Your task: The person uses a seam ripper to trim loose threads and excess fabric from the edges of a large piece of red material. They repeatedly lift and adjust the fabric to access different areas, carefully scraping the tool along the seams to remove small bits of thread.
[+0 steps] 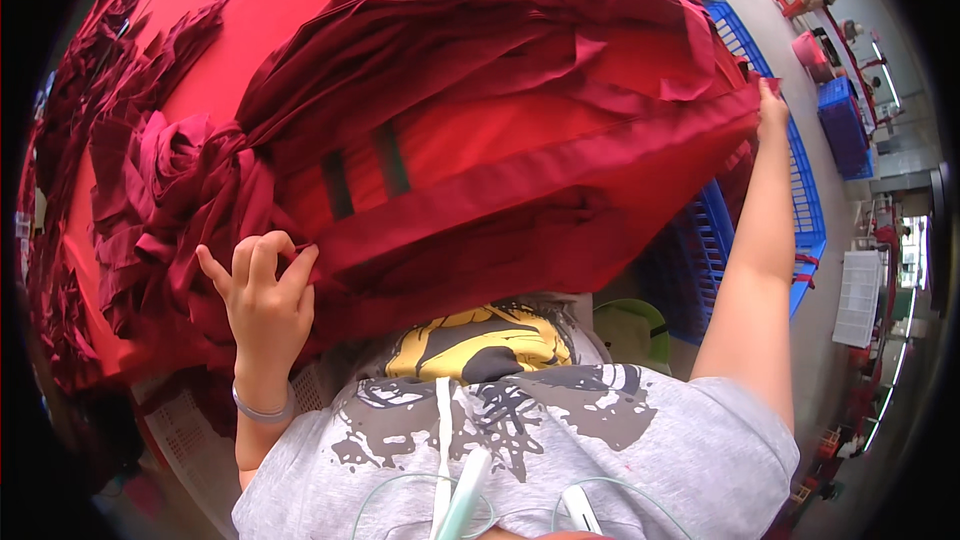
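A long dark-red fabric strip (540, 170) stretches across the front of the red-covered table. My left hand (270, 290) pinches its left end between thumb and forefinger, the other fingers partly raised. At the far right, my right hand (771, 105) grips the opposite end with the arm reaching out. Beyond the strip lies a broad bundle of similar dark-red strips (420, 50), fanned in folds. Beside my left hand sits a crumpled heap of the same fabric (180, 180). Two dark green bars (392, 158) show on the red surface behind the strip.
Blue plastic baskets (805, 210) stand on the floor past the table's right edge. More loose strips (110, 110) lie along the far left. A white crate (858, 298) and a blue crate (845, 128) are farther right. A green round-edged object (640, 330) is by my body.
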